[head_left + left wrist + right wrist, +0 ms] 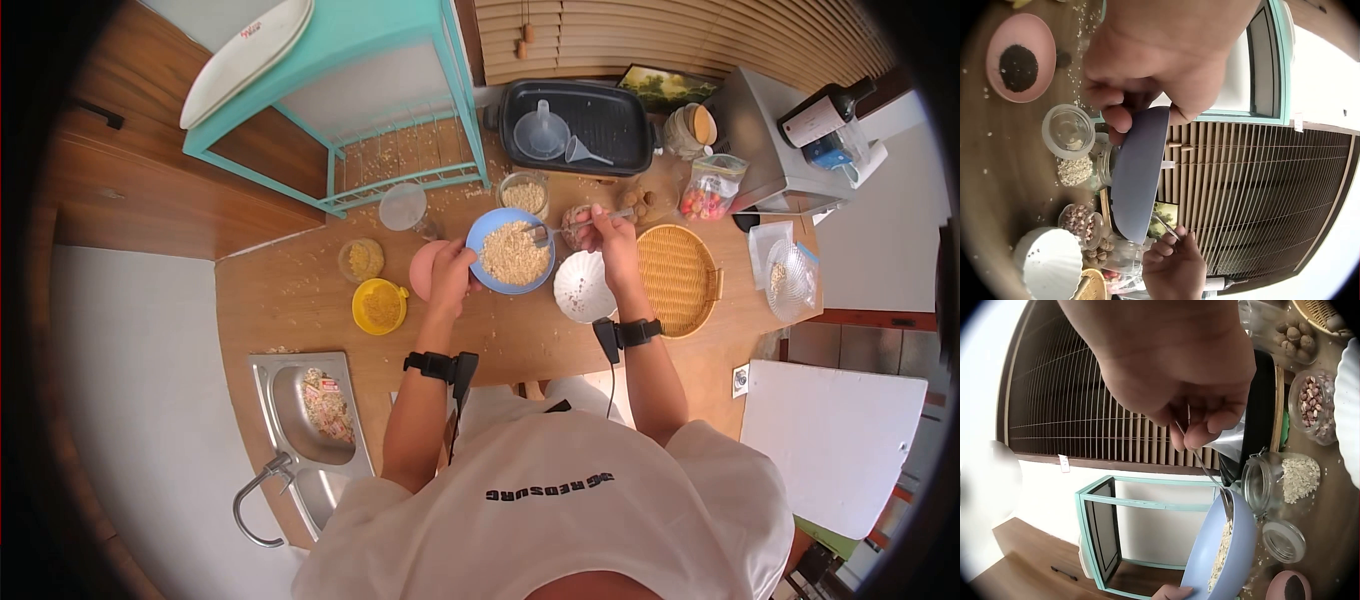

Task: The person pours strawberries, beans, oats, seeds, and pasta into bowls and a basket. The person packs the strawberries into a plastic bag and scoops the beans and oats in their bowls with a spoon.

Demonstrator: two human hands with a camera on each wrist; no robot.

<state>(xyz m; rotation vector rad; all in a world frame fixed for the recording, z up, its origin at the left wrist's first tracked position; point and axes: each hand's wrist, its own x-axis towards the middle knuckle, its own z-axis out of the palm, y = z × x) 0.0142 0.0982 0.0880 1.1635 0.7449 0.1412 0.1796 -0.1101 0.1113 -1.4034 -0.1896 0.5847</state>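
My left hand (452, 276) grips the rim of a blue bowl (1138, 178), its thumb on one side and fingers on the other. Rolled oats (515, 253) fill much of the bowl, which is held up over the table. In my right hand (617, 250) a metal fork (1200, 462) is pinched by its handle, and its head dips over the rim to the oats. Beneath the left hand sits a pink bowl (1021, 57) with dark seeds inside. A white fluted bowl (585, 288) with a few dark bits stands near the right hand.
Behind the blue bowl are an oat jar (1300, 480), a peanut jar (1311, 403) and a walnut jar (1295, 339). A yellow cup (380, 306) stands left, a wicker basket (678, 280) right. A black pan (590, 115) and turquoise rack (335, 170) line the back; a sink (310, 425) is front left.
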